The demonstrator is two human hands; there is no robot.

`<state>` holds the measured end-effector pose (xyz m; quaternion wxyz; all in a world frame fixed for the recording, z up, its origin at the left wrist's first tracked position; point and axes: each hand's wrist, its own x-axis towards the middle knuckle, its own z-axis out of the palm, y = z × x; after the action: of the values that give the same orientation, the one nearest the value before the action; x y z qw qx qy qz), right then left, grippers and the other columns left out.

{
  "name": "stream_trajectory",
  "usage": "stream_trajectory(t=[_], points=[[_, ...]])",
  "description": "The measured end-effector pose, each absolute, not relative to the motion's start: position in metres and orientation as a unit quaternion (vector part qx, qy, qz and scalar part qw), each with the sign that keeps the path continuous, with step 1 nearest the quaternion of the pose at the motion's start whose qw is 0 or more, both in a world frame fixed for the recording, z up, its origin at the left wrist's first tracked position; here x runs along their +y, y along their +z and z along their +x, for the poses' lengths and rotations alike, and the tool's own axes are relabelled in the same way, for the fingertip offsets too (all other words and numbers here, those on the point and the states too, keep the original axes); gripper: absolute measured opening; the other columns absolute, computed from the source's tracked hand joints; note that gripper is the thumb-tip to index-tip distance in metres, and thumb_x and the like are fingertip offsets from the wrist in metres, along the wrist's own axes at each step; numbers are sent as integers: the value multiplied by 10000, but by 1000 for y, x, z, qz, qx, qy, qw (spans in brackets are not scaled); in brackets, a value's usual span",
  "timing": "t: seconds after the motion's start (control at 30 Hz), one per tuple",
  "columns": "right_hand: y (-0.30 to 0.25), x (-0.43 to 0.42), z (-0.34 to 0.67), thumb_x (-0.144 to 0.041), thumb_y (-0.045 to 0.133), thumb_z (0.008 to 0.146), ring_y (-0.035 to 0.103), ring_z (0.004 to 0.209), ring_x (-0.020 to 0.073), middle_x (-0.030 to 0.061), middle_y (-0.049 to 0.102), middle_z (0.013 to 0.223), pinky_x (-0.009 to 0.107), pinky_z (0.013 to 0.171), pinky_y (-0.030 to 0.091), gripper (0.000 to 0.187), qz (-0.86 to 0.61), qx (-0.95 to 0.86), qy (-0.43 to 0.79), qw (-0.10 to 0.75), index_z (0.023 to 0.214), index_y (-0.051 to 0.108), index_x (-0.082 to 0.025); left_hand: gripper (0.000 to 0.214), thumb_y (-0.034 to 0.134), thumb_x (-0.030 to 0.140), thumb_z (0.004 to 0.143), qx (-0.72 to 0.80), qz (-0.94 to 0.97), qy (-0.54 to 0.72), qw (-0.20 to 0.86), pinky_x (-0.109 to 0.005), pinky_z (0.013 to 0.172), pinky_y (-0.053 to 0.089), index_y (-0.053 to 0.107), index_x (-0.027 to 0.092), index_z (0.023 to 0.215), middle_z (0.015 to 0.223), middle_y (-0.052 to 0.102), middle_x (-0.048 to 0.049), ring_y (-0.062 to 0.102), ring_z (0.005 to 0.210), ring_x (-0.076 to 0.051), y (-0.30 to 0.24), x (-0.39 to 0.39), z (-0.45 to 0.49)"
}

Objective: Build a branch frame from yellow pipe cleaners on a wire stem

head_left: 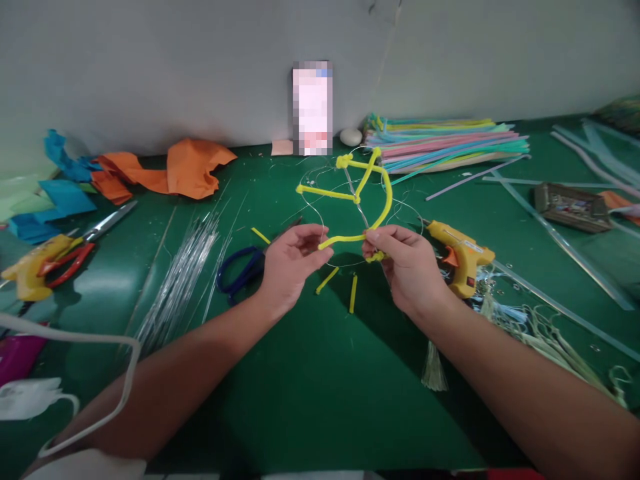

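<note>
A thin wire frame partly wrapped in yellow pipe cleaner [367, 179] is held up over the green table [310, 373], in the middle of the view. My left hand [293, 257] pinches the near left end of the yellow stem, fingers closed. My right hand [403, 257] grips the frame where the yellow stem meets the wire, fingers closed round it. Three short yellow offcuts [327, 280] lie on the table just below the hands.
Blue-handled scissors [240, 267] lie left of my left hand, beside a sheaf of thin wires [180, 280]. A yellow glue gun [460, 257] sits right of my right hand. Coloured pipe cleaners [440, 143] are stacked at the back; orange paper [185, 167] and red-handled scissors [75, 253] lie left.
</note>
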<state>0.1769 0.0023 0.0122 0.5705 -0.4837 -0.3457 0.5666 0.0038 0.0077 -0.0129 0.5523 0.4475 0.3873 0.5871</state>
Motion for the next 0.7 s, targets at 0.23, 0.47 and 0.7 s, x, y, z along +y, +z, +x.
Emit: stream_trajectory(t=[0.23, 0.47, 0.7], points=[[12, 0, 175, -218, 803, 691, 564, 575, 92, -17, 649, 590, 252, 633, 464, 114, -464, -354, 577, 571, 614, 718, -217, 238, 827, 338, 718, 393, 460, 614, 507, -211, 535, 497, 748, 207, 901, 757, 718, -4, 594, 559, -74, -9, 9, 3], [10, -3, 174, -216, 797, 713, 575, 589, 92, -22, 654, 598, 248, 631, 457, 110, -459, -374, 550, 588, 630, 726, -224, 285, 875, 290, 656, 398, 461, 618, 497, -218, 625, 544, 737, 214, 894, 875, 729, -11, 635, 655, -82, -7, 3, 8], [10, -6, 173, -214, 797, 720, 588, 603, 106, -22, 663, 616, 271, 650, 476, 103, -457, -391, 552, 578, 648, 726, -236, 149, 750, 357, 828, 418, 441, 630, 484, -187, 543, 488, 746, 212, 861, 722, 702, 8, 603, 587, -67, -10, 3, 10]])
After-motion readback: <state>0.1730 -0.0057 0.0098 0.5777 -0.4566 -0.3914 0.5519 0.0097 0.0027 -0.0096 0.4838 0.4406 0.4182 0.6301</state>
